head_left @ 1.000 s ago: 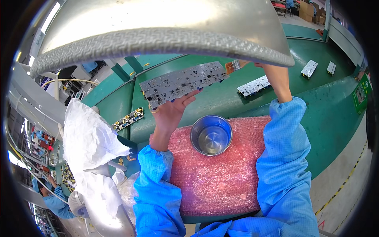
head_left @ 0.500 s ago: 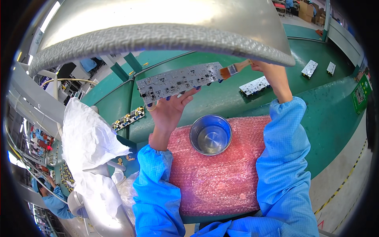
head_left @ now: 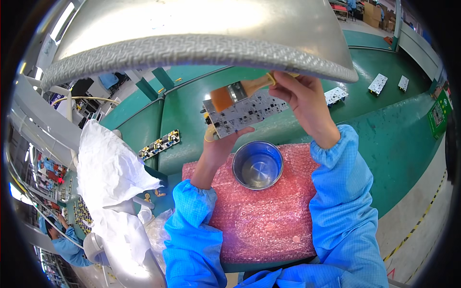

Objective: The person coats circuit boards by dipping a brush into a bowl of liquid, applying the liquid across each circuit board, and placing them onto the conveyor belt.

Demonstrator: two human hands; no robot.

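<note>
Green conveyor belt behind a pink bubble-wrap mat; left hand, fingers clamped on the lower edge of a white circuit board held above a steel bowl; right hand, fingers closed round a brush whose bristles touch the board's upper left

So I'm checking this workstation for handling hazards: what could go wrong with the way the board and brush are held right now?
The left hand props the circuit board only from below at one end, in mid-air, so pressure from the brush in the right hand might tip or drop it. The open metal bowl sits right beneath on soft pink bubble wrap; a falling board could land in it or knock it over.
</note>
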